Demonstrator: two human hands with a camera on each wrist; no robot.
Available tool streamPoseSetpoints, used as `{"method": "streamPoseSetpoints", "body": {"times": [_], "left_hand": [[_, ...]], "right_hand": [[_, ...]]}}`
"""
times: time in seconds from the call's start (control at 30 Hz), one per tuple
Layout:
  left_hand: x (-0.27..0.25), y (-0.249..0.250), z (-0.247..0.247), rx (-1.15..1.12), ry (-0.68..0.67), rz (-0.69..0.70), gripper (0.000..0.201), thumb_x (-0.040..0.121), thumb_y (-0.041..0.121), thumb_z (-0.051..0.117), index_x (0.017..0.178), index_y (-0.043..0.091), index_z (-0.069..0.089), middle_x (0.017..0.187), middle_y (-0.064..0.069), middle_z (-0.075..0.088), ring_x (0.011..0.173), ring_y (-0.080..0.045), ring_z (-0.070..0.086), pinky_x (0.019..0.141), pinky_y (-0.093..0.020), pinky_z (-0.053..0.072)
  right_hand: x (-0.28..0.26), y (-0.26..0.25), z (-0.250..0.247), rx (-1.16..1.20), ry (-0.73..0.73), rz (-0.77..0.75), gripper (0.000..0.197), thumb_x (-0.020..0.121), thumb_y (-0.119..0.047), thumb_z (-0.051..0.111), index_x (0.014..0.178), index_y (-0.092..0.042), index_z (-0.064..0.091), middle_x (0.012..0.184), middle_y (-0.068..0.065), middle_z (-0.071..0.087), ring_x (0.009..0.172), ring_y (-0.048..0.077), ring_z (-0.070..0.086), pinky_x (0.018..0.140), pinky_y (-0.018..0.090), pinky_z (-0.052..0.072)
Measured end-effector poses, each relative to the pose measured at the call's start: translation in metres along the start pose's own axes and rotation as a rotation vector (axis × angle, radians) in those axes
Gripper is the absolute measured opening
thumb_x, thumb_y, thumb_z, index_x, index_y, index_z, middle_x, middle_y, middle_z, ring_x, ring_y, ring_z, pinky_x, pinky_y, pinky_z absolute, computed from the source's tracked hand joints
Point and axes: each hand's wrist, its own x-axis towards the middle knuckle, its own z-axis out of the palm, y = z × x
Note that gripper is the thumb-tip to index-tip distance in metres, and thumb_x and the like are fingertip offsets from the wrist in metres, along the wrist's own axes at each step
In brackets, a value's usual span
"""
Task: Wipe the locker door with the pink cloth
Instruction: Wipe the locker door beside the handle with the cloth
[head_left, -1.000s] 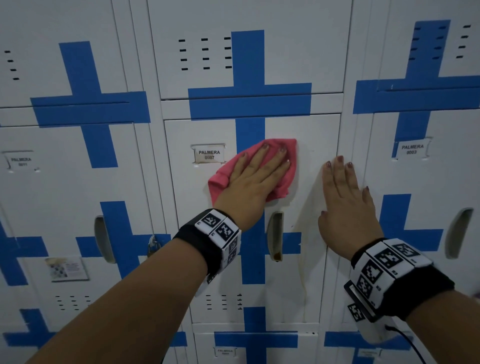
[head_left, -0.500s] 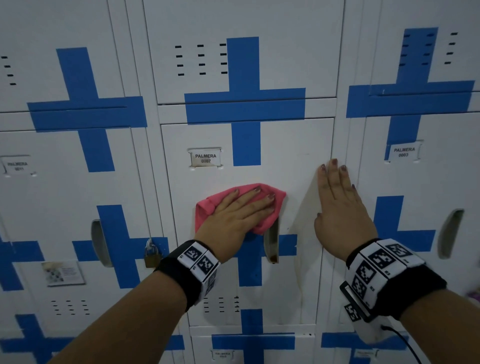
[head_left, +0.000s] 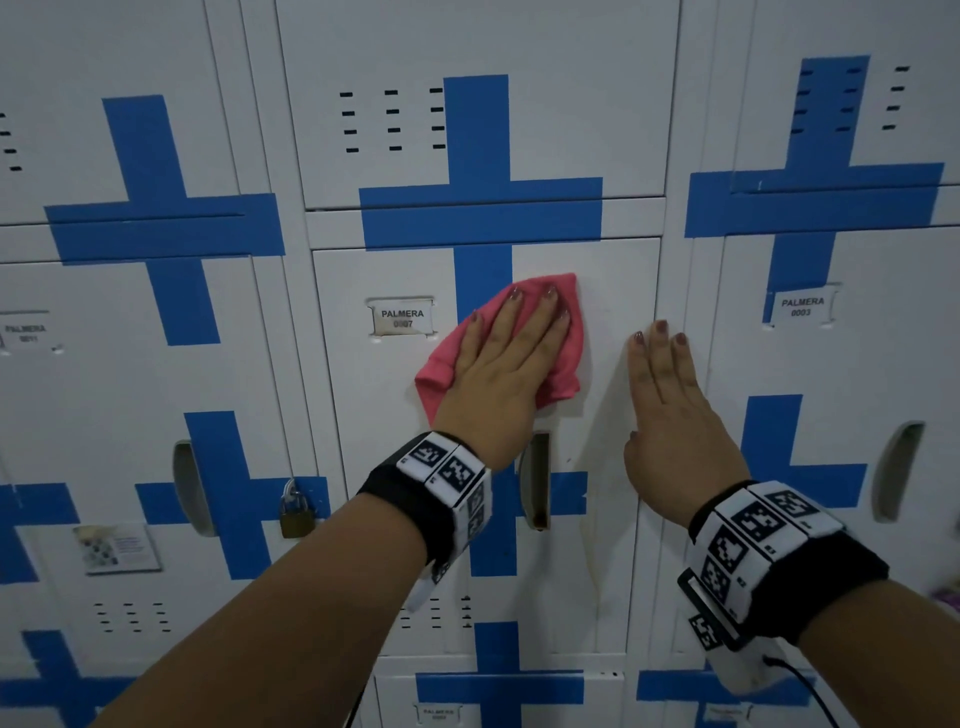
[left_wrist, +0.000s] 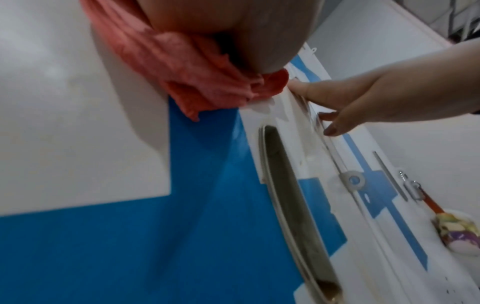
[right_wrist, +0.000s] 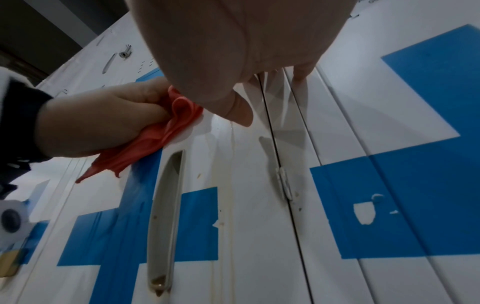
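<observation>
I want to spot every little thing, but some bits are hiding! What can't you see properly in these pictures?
- Pink cloth: its middle is hidden under the left hand in the head view.
- Small card on the lower left locker: its print is too small and blurred to read.
- Label at the bottom edge: cut off and blurred.
- Right hand fingers: the palm fills the right wrist view and hides most of them.

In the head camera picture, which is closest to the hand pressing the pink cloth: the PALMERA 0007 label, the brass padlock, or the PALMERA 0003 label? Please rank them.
Measured from the left hand on the pink cloth:
1. PALMERA 0007 label, just to its left on the same door.
2. Brass padlock, lower left, on the neighbouring locker.
3. PALMERA 0003 label, far right, beyond the right hand.
</observation>
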Motion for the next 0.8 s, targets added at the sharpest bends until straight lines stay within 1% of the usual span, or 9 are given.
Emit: {"method": "streamPoseSetpoints", "body": {"times": [0.13, 0.2, 0.27, 0.37, 0.4, 0.47, 0.57, 0.73, 0.8], "left_hand": [[0.006, 0.005, 0.001, 0.057, -0.07, 0.113, 0.068, 0.08, 0.029, 0.019, 0.148, 0.021, 0.02, 0.152, 0.007, 0.002, 0.141, -0.015, -0.004, 0.113, -0.038, -0.016], [0.002, 0.004, 0.003, 0.072, -0.107, 0.183, 0.068, 0.081, 0.029, 0.017, 0.148, 0.023, 0.021, 0.153, 0.008, 0.005, 0.141, -0.013, -0.003, 0.113, -0.036, -0.016], [-0.005, 0.002, 0.005, 0.061, -0.135, 0.226, 0.066, 0.081, 0.026, 0.018, 0.147, 0.025, 0.026, 0.154, 0.007, 0.016, 0.141, -0.012, 0.002, 0.113, -0.034, -0.015], [-0.017, -0.004, 0.006, 0.032, -0.167, 0.287, 0.06, 0.081, 0.019, 0.026, 0.138, 0.023, 0.044, 0.147, 0.004, 0.038, 0.14, -0.018, 0.022, 0.114, -0.034, -0.005], [-0.022, -0.008, 0.008, 0.024, -0.163, 0.306, 0.057, 0.08, 0.018, 0.029, 0.134, 0.022, 0.05, 0.144, 0.003, 0.044, 0.139, -0.02, 0.029, 0.114, -0.034, -0.002], [-0.035, -0.017, 0.01, 0.015, -0.15, 0.315, 0.054, 0.08, 0.016, 0.033, 0.129, 0.021, 0.055, 0.141, 0.003, 0.048, 0.137, -0.02, 0.031, 0.115, -0.034, 0.002], [-0.058, -0.03, 0.012, -0.006, -0.124, 0.256, 0.052, 0.083, 0.013, 0.033, 0.131, 0.022, 0.051, 0.142, 0.004, 0.045, 0.137, -0.017, 0.026, 0.116, -0.034, 0.004], [-0.079, -0.041, 0.015, -0.004, -0.125, 0.091, 0.065, 0.082, 0.011, 0.029, 0.145, 0.026, 0.026, 0.152, 0.009, 0.018, 0.143, -0.011, 0.004, 0.116, -0.033, -0.005], [-0.077, -0.036, 0.017, -0.019, -0.093, 0.015, 0.071, 0.079, 0.01, 0.03, 0.147, 0.026, 0.018, 0.153, 0.01, 0.012, 0.144, -0.01, -0.005, 0.116, -0.033, -0.008]], "right_hand": [[0.0, 0.0, 0.001, -0.029, 0.007, -0.008, 0.094, 0.076, 0.002, 0.044, 0.139, -0.02, -0.022, 0.147, -0.001, -0.03, 0.139, 0.019, -0.023, 0.114, 0.032, -0.002], [0.001, 0.0, 0.001, -0.031, 0.008, -0.011, 0.094, 0.076, 0.002, 0.045, 0.139, -0.02, -0.021, 0.147, -0.001, -0.03, 0.139, 0.018, -0.024, 0.112, 0.03, -0.006], [0.001, 0.0, 0.0, -0.034, -0.002, -0.008, 0.094, 0.077, 0.002, 0.045, 0.139, -0.021, -0.021, 0.146, -0.001, -0.031, 0.138, 0.017, -0.025, 0.112, 0.029, -0.008], [0.0, 0.0, -0.002, -0.025, -0.024, -0.003, 0.093, 0.078, 0.002, 0.044, 0.138, -0.022, -0.023, 0.145, -0.002, -0.033, 0.137, 0.017, -0.026, 0.113, 0.028, -0.006], [0.0, -0.001, -0.003, -0.023, -0.033, 0.002, 0.093, 0.078, 0.002, 0.043, 0.137, -0.022, -0.024, 0.145, -0.002, -0.034, 0.137, 0.016, -0.027, 0.113, 0.029, -0.005], [0.0, -0.001, -0.004, -0.023, -0.048, 0.011, 0.092, 0.079, 0.002, 0.041, 0.136, -0.023, -0.026, 0.144, -0.003, -0.036, 0.137, 0.015, -0.028, 0.114, 0.029, -0.003], [-0.001, -0.001, -0.007, -0.033, -0.062, 0.018, 0.091, 0.08, 0.001, 0.04, 0.134, -0.023, -0.029, 0.143, -0.004, -0.037, 0.136, 0.015, -0.029, 0.116, 0.032, 0.0], [-0.001, -0.003, -0.008, -0.042, -0.073, 0.023, 0.09, 0.081, 0.0, 0.04, 0.134, -0.022, -0.03, 0.142, -0.002, -0.038, 0.136, 0.016, -0.028, 0.117, 0.035, 0.003], [-0.001, -0.003, -0.008, -0.042, -0.071, 0.022, 0.09, 0.081, 0.0, 0.04, 0.135, -0.021, -0.029, 0.143, -0.002, -0.038, 0.136, 0.016, -0.028, 0.118, 0.036, 0.004]]}}
